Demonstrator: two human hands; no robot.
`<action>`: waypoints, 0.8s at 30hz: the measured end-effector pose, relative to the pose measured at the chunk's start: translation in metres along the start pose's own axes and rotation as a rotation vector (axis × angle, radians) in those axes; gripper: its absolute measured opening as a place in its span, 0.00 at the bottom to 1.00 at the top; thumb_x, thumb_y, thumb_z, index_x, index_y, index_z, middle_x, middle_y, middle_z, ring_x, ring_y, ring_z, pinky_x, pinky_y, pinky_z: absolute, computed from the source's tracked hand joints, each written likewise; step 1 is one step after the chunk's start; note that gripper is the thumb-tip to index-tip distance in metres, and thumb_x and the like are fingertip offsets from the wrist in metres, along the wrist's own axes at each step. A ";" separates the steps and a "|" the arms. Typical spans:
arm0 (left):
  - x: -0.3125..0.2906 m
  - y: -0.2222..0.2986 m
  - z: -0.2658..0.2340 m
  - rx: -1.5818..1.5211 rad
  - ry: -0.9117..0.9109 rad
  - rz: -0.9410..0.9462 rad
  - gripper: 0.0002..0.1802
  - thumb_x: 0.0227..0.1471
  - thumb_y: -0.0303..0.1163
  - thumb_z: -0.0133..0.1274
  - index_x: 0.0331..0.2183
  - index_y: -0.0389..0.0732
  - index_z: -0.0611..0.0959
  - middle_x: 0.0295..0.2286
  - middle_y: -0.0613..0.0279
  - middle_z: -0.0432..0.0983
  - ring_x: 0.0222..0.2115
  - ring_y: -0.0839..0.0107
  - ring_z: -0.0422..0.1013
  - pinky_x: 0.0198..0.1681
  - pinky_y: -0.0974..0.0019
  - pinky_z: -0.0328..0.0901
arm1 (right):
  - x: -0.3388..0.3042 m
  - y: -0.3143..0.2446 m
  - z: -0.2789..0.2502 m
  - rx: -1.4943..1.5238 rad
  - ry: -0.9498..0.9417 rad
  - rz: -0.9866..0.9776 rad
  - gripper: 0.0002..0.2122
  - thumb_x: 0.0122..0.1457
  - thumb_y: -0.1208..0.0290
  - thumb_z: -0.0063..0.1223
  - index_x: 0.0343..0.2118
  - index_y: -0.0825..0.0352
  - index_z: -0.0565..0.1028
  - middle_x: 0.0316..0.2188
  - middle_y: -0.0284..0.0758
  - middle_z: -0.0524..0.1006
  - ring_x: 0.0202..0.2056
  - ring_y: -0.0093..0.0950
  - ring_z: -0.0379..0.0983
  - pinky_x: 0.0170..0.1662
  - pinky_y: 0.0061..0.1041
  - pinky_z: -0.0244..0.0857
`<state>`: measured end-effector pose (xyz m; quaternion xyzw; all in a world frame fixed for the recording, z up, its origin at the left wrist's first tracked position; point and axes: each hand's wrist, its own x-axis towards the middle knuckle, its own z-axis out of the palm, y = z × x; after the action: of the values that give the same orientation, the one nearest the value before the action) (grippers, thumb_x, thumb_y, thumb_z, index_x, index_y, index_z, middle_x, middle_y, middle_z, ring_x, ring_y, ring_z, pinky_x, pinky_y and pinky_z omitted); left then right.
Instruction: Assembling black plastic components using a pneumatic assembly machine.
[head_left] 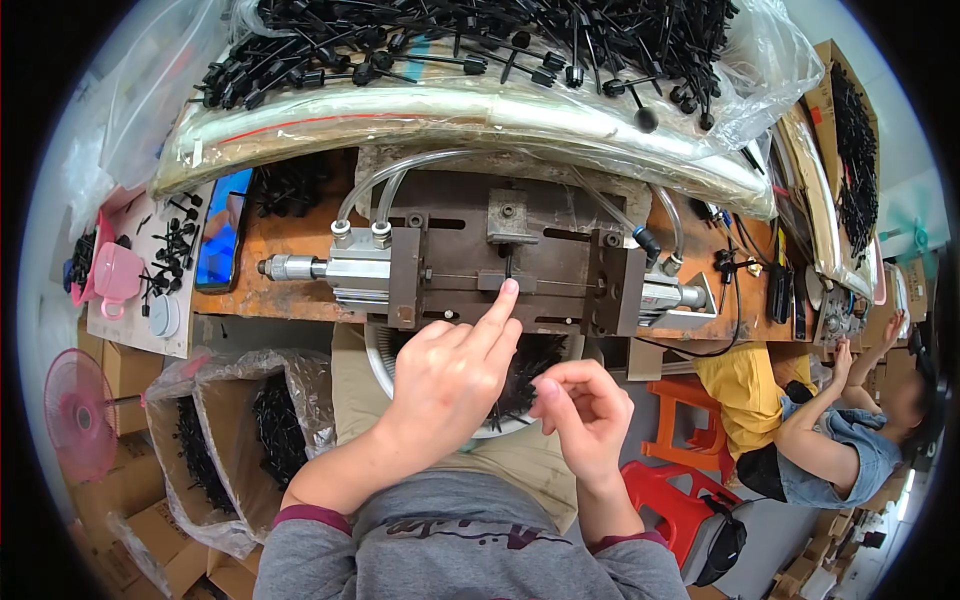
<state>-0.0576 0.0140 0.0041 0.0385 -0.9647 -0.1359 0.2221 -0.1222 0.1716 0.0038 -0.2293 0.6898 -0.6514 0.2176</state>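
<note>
Pale boxes and a pink fan (80, 415) fill the far left, beside a plastic-lined carton (235, 445) of black parts that stands below the bench (285, 240). Over the carton, a pale board (120, 330) carries more black parts and a pink basket (118, 275); its right side meets the bench's left end, where a phone (220, 240) lies close to the front edge.

Next comes a metal fixture (460, 195), running along that front edge, with a silver cylinder at either end. Behind it a padded, plastic-wrapped ledge (400, 125) bearing a heap of black parts (470, 35) leaves only a narrow strip of bench.

From the lower left, the left hand (455, 370) reaches over the edge, forefinger stretched out and the other fingers folded; its tip touches a small dark block (490, 281) at the fixture's middle, just in front of a thin black stem (508, 262). Its palm is hidden, so I cannot tell whether it has hold of anything.

Below the edge sits a white bucket (379, 360) of black parts. At its right, the right hand (590, 415) hangs half curled, thumb and forefinger close together; whether they pinch something, I cannot tell. Open space separates it from an orange stool (672, 392). Farther right, well apart, sits a co-worker (830, 450).
</note>
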 end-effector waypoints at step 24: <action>-0.005 0.006 -0.013 -0.093 -0.021 -0.018 0.11 0.38 0.28 0.63 0.30 0.40 0.82 0.45 0.60 0.77 0.15 0.69 0.70 0.22 0.71 0.65 | -0.043 -0.098 0.028 0.537 0.476 -1.308 0.05 0.59 0.75 0.49 0.38 0.62 0.69 0.35 0.26 0.67 0.35 0.21 0.62 0.32 0.18 0.58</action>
<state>-0.0471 0.0172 0.0149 0.0354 -0.9593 -0.1830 0.2122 -0.0676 0.1702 0.1000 -0.3843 0.2582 -0.8261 -0.3212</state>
